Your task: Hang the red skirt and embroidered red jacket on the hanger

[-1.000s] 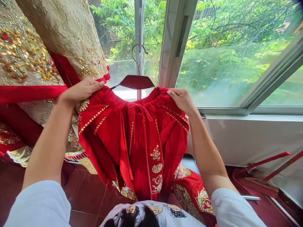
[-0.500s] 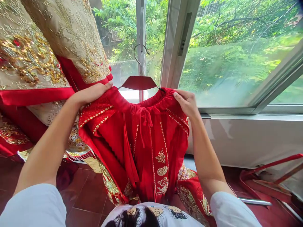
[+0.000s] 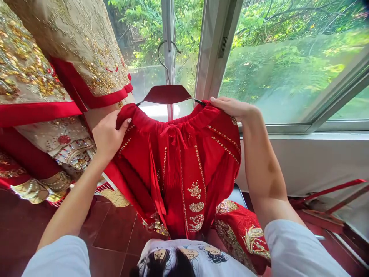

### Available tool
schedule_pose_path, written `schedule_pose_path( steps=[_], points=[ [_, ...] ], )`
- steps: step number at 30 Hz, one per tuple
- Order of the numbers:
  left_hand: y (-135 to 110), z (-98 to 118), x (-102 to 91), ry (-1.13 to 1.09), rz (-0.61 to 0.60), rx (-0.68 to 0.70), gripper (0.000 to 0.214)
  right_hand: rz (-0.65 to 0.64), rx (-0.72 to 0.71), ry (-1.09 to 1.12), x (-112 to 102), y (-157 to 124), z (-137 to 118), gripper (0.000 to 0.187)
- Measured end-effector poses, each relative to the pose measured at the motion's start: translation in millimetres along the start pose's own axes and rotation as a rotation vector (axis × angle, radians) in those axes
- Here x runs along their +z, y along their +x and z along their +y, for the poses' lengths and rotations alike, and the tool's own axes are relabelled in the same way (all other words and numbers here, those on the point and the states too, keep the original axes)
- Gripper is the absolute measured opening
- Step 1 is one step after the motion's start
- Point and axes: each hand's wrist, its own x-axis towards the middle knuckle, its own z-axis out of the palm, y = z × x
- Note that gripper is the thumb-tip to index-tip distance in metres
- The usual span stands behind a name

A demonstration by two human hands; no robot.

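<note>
While both hands (image 3: 108, 134) (image 3: 234, 108) hold red garment (image 3: 173, 181), hanger (image 3: 167, 94) apparently inside, window (image 3: 288, 82) behind

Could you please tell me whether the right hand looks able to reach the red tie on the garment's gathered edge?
Probably yes: nothing covers the red tie, though the right hand holds the red garment and would likely have to let go first.
</note>
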Motion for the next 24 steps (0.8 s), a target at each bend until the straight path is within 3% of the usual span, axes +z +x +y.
schedule_pose_path(
  steps=[2, 3, 5, 7, 8, 9, 11, 13, 16, 19, 24],
  points=[
    [-6.5, 4.4, 4.7, 0.0, 0.036, -0.027, 0.058, 0.001, -0.013, -0.038, -2.8, -4.2, -3.1, 0.057],
    [-9.4, 6.8, 5.7, -0.009, 0.04, -0.027, 0.056, 0.067, -0.052, -0.083, -1.6, -9.2, -5.1, 0.054],
    [-16.8, 13.1, 6.7, -0.051, 0.083, -0.018, 0.053, 0.449, -0.194, -0.23, 8.5, -25.6, -10.1, 0.043],
    [-28.5, 23.8, 9.2, -0.106, 0.198, 0.0, 0.049, 0.876, -0.295, -0.378, 30.7, -48.0, -15.9, 0.033],
    [-35.9, 31.4, 11.8, -0.126, 0.258, 0.014, 0.045, 1.005, -0.327, -0.423, 46.1, -59.5, -18.8, 0.03],
    [-43.8, 40.2, 15.4, -0.144, 0.291, 0.034, 0.041, 1.045, -0.357, -0.446, 63.7, -69.9, -21.4, 0.03],
    [-57.5, 59.8, 25.3, -0.19, 0.247, 0.06, 0.037, 0.883, -0.431, -0.466, 100.9, -84.3, -24.8, 0.033],
    [-63.4, 77.1, 35.8, -0.263, 0.128, 0.025, 0.04, 0.699, -0.471, -0.523, 132.7, -88.2, -25.5, 0.034],
    [-56.4, 88.5, 46.1, -0.417, 0.063, -0.033, 0.038, 0.598, -0.448, -0.565, 153.9, -81.1, -22.5, 0.024],
    [-45.1, 82.7, 46.9, -0.642, 0.099, 0.004, 0.025, 0.545, -0.474, -0.297, 142.9, -74.0, -19.6, 0.022],
    [-42.5, 66.4, 43.9, -1.039, -0.043, -0.18, 0.021, 0.307, -0.5, 0.215, 106.5, -68.2, -17.6, 0.03]
  ],
)
